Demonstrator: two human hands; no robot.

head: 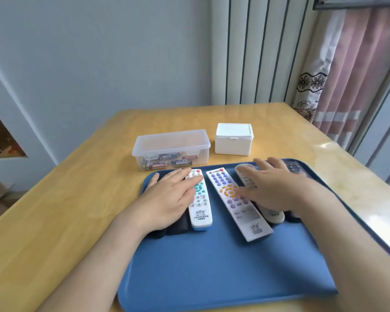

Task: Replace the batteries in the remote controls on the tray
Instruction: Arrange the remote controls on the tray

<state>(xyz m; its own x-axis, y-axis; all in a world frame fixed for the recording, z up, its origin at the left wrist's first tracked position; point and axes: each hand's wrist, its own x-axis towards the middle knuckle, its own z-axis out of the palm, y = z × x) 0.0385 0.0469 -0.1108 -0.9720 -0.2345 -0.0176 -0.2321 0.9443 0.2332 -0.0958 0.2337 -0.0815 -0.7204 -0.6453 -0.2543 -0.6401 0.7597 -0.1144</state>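
The remote controls [241, 212] lie side by side in the 12 o'clock half of the blue tray [212, 266], where the left hand [171, 194] and the right hand [273, 185] rest flat on them with fingers spread and pinching nothing, and as they seem light, stiff and smooth, I would take one by its long edges.

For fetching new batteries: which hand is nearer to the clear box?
Left. The left hand rests just before the clear box; the right hand lies farther right.
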